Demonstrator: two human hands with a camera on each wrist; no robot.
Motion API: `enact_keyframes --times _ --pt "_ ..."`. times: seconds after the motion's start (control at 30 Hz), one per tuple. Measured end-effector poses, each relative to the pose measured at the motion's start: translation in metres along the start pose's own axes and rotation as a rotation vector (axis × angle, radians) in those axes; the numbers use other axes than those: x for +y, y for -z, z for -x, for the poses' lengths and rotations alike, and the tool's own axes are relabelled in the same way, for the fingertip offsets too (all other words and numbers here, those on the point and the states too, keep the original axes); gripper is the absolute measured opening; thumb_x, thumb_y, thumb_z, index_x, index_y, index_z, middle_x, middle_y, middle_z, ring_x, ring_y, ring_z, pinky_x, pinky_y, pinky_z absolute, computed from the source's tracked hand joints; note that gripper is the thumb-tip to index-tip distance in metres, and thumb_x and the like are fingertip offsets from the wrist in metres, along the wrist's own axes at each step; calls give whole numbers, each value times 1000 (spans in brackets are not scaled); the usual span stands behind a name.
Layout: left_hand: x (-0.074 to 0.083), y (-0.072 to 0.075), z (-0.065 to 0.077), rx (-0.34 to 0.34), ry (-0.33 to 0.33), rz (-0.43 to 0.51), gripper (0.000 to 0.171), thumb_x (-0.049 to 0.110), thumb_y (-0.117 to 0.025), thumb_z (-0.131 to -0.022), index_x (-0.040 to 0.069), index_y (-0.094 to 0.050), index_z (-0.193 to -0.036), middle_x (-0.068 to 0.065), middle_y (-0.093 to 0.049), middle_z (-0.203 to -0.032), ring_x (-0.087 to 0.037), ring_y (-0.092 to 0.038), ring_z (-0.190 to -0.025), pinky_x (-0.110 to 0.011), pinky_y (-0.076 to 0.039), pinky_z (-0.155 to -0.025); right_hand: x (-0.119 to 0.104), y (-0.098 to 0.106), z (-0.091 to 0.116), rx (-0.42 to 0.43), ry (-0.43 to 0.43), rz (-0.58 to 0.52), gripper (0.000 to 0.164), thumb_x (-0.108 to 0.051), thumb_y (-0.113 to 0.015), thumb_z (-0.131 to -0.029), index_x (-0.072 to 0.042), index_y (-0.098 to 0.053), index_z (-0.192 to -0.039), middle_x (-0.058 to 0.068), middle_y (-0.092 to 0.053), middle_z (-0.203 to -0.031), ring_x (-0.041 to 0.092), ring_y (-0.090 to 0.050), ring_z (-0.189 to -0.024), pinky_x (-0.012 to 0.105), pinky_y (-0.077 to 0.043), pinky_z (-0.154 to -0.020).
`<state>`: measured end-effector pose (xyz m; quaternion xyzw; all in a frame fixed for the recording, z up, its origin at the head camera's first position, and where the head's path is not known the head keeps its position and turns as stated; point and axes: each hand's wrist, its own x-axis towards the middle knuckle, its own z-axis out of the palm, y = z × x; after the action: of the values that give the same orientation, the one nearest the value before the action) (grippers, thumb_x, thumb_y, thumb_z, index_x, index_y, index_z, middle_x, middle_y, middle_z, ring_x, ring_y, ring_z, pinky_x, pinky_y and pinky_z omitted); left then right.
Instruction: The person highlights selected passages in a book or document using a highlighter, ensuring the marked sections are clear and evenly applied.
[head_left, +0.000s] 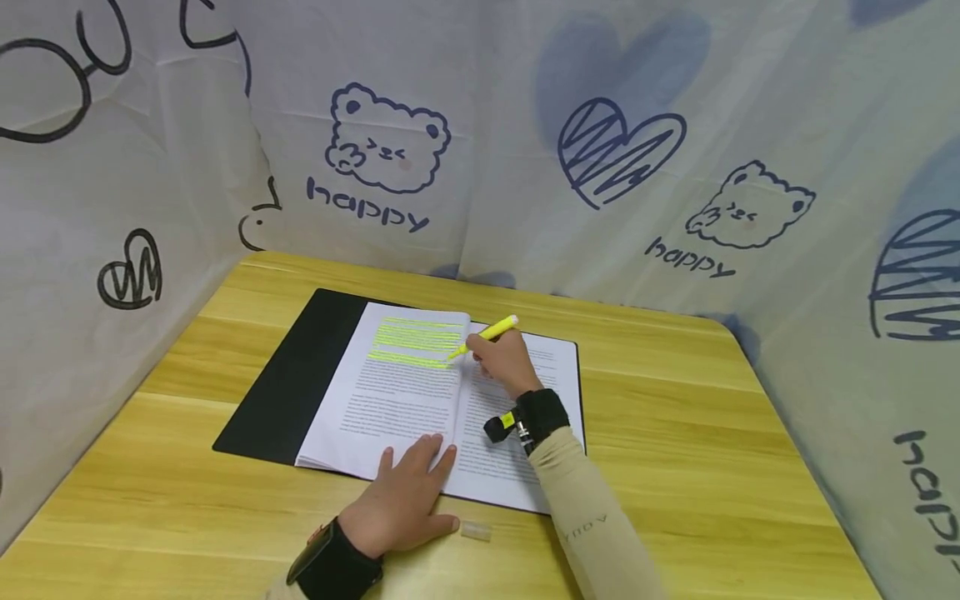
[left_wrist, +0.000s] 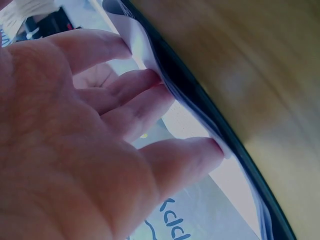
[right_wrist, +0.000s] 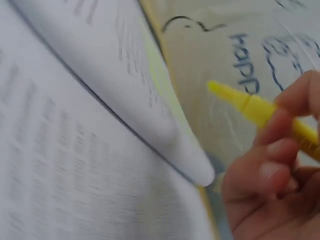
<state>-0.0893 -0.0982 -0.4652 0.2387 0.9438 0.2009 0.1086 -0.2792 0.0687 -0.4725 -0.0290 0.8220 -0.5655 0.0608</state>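
Observation:
A yellow highlighter (head_left: 495, 327) is pinched in my right hand (head_left: 506, 360), its tip at the right end of the lowest yellow line on the left page. The right wrist view shows the highlighter (right_wrist: 260, 109) between thumb and fingers. Printed pages (head_left: 401, 412) lie open in a black folder (head_left: 300, 375); several lines near the top of the left page are marked yellow. My left hand (head_left: 405, 500) rests spread at the lower edge of the left page, fingertips on the paper. In the left wrist view its fingers (left_wrist: 135, 107) lie at the paper's edge.
Just right of my left thumb lies a small translucent piece (head_left: 476, 531) on the wooden table (head_left: 675, 467). A pale cloth (head_left: 480, 150) with drawn bears and hearts hangs behind and at the sides of the table. A small camera (head_left: 500, 427) sits on my right wrist.

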Motion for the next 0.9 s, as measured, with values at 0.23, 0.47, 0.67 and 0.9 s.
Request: enact_keyframes --times 0.23,0.47,0.67,0.9 --pt "1 0 2 17 -2 -12 83 48 -66 -82 2 -37 -145 -20 -30 -151 -34 -24 -140 -68 -19 -104 23 -4 -2 -47 -7 -419 26 -26 -66 -83 -3 -54 -80 7 -44 -67 17 -38 -52 28 -34 -47" --pt "2 0 2 10 -14 -7 83 48 -66 -83 2 -38 -145 -20 -30 -151 -34 -25 -140 -69 -20 -103 17 -6 -4 -18 59 -649 26 -23 -67 -82 -1 -52 -81 7 -44 -69 15 -35 -56 25 -29 -47" --pt "2 1 2 18 -19 -5 82 48 -66 -83 2 -38 -145 -21 -31 -150 -35 -26 -140 -69 -21 -102 10 -17 -5 -8 47 -684 24 -22 -67 -83 -4 -52 -76 6 -45 -68 13 -36 -55 24 -30 -46" --pt "-1 0 1 13 -22 -21 83 50 -65 -84 3 -37 -145 -19 -30 -151 -33 -25 -140 -68 -22 -102 5 -32 -7 59 36 -609 27 -26 -70 -84 -2 -59 -85 4 -43 -69 12 -37 -55 23 -31 -46"
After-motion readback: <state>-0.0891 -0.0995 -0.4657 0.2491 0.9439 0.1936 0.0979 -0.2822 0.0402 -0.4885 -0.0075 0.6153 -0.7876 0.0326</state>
